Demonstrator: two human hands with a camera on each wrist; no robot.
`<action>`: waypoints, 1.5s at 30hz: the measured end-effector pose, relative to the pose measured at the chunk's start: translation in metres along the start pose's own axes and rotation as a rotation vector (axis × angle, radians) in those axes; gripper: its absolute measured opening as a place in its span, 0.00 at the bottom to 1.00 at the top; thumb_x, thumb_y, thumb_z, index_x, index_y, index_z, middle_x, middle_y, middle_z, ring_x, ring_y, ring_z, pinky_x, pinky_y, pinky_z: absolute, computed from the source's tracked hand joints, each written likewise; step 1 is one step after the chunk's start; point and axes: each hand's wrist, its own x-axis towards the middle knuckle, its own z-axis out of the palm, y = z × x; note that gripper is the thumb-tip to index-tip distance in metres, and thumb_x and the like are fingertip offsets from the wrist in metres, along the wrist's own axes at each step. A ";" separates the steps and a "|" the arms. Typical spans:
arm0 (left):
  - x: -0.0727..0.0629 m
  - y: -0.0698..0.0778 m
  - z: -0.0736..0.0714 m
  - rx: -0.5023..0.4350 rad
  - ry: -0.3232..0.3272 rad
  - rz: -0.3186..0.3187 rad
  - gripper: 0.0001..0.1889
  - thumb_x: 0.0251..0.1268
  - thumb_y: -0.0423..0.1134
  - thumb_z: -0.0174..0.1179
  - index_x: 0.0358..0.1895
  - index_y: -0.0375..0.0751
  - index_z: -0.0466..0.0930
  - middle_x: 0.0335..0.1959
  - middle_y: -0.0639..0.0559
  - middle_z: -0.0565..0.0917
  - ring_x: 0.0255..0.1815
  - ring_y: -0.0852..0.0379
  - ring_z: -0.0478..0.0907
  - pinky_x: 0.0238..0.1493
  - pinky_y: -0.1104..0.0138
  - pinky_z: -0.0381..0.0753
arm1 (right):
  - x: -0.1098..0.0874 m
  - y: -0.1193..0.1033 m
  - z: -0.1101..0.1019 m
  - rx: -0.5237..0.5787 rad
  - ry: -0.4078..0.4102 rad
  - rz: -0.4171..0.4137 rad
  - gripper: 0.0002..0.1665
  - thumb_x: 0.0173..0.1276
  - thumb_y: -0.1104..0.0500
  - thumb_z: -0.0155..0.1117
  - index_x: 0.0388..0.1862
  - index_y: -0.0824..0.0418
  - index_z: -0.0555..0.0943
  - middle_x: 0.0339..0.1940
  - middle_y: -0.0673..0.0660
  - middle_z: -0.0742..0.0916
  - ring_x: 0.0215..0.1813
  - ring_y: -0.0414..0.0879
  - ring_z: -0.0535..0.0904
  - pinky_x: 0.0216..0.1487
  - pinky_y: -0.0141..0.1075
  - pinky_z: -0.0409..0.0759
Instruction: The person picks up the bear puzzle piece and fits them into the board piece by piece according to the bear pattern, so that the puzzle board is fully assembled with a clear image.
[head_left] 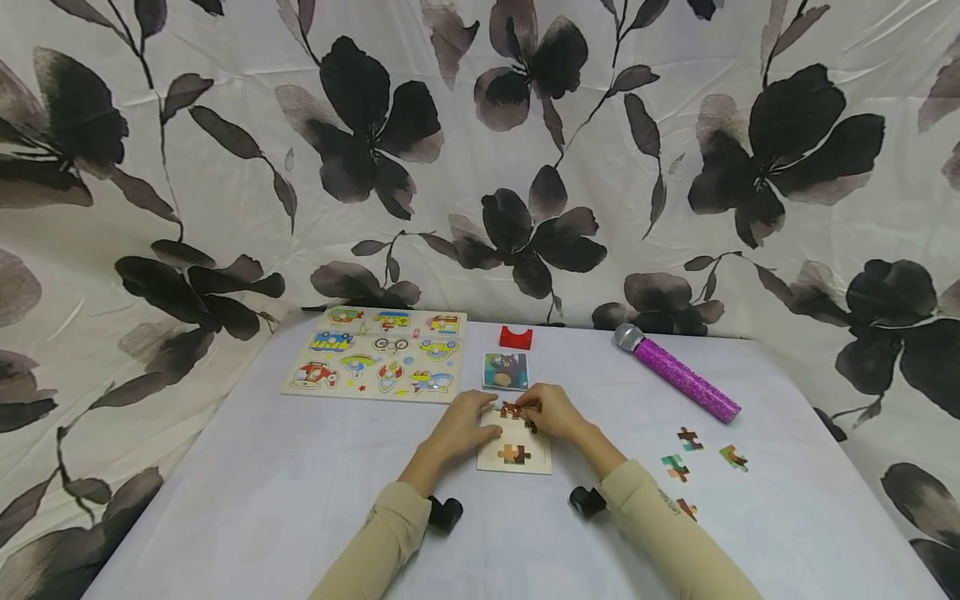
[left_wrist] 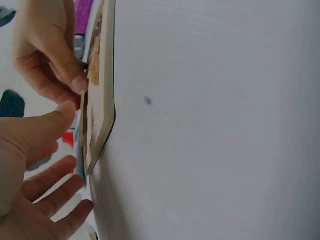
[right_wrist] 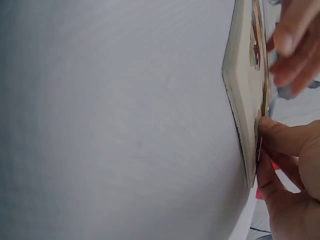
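Note:
A small wooden jigsaw board (head_left: 540, 463) lies on the table between both hands. My right hand (head_left: 553, 410) pinches a brown jigsaw piece (head_left: 511, 410) between thumb and fingers at the board's far end. In the right wrist view the thumb (right_wrist: 285, 136) sits right over the board's surface. My left hand (head_left: 463, 423) is at the board's left side, its fingers loosely spread and holding nothing; the left wrist view shows its fingers (left_wrist: 57, 202) apart. A joined brown patch of jigsaw (head_left: 513, 454) lies on the near half of the board.
Loose jigsaw pieces (head_left: 675, 467) are scattered at the right. Behind the board are a bear picture card (head_left: 506, 372) and a red piece (head_left: 516, 337). A vehicle peg puzzle (head_left: 375, 388) lies at the back left, a glittery purple microphone (head_left: 686, 379) at the back right.

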 end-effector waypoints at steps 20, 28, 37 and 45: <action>0.032 -0.004 0.009 0.129 -0.007 0.027 0.12 0.54 0.40 0.67 0.41 0.39 0.87 0.42 0.46 0.82 0.45 0.49 0.73 0.45 0.57 0.73 | -0.010 0.010 -0.009 0.008 -0.049 -0.050 0.15 0.58 0.61 0.69 0.40 0.72 0.85 0.44 0.63 0.86 0.44 0.54 0.81 0.44 0.42 0.80; 0.033 -0.005 0.010 0.135 -0.030 0.041 0.11 0.61 0.41 0.63 0.43 0.40 0.87 0.44 0.45 0.81 0.46 0.50 0.72 0.46 0.58 0.73 | -0.016 0.017 -0.012 0.047 -0.077 -0.021 0.21 0.57 0.56 0.71 0.43 0.73 0.83 0.48 0.64 0.83 0.42 0.49 0.79 0.39 0.33 0.79; 0.034 -0.001 0.010 0.163 -0.007 0.057 0.10 0.57 0.40 0.66 0.40 0.40 0.88 0.42 0.46 0.82 0.45 0.50 0.73 0.45 0.58 0.73 | -0.022 0.015 -0.016 -0.012 -0.052 -0.090 0.17 0.56 0.58 0.72 0.41 0.69 0.85 0.44 0.62 0.81 0.47 0.55 0.77 0.50 0.47 0.75; 0.034 -0.003 0.011 0.140 0.011 0.073 0.09 0.55 0.37 0.66 0.38 0.37 0.87 0.42 0.48 0.83 0.47 0.49 0.74 0.48 0.54 0.73 | -0.026 0.015 -0.014 -0.056 -0.096 -0.210 0.12 0.58 0.59 0.70 0.41 0.63 0.87 0.44 0.60 0.81 0.47 0.52 0.74 0.51 0.47 0.71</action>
